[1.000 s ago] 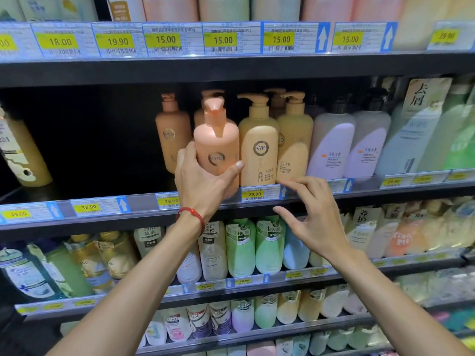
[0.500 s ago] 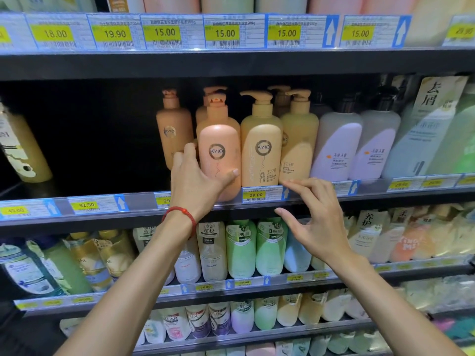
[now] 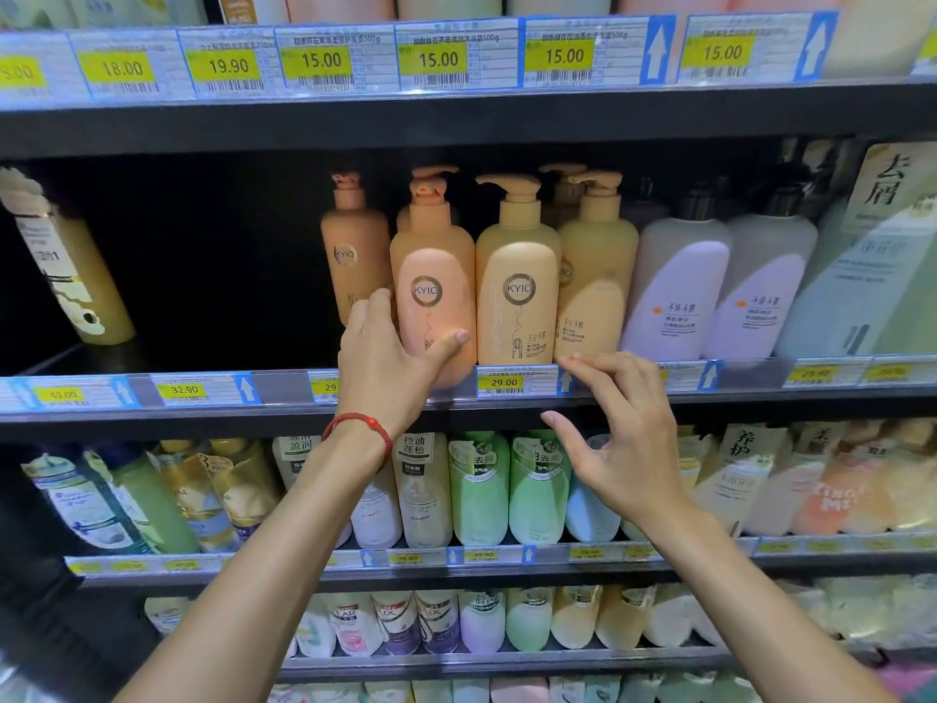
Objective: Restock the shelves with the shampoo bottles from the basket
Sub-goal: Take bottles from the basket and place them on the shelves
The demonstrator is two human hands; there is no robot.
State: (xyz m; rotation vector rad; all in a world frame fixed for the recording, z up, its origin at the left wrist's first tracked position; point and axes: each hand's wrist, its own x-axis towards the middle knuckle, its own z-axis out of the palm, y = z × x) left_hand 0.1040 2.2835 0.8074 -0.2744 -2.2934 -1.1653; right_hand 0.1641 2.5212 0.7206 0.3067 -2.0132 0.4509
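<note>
Bottle placement at the front lip of the middle shelf.
Left grip [image 3: 385, 357] clasps the lower body of the peach shampoo bottle [image 3: 431, 276], thumb across its face, probably to square it against the yellow bottle [image 3: 517, 296] at its 3 o'clock. Right grip [image 3: 623, 438], at the peach bottle's 4 o'clock, is released, its fingers spread beside the 29.00 price tag [image 3: 512, 382] on the shelf [image 3: 203, 418], seemingly ready to steady. The peach bottle stands upright, matte, pump-topped, with its KYIO logo facing out.

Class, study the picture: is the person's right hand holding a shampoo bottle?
No: the right hand hovers empty, fingers loosely curled, before the 29.00 price tag, while the left hand grips the pink KYIO pump bottle.
</note>
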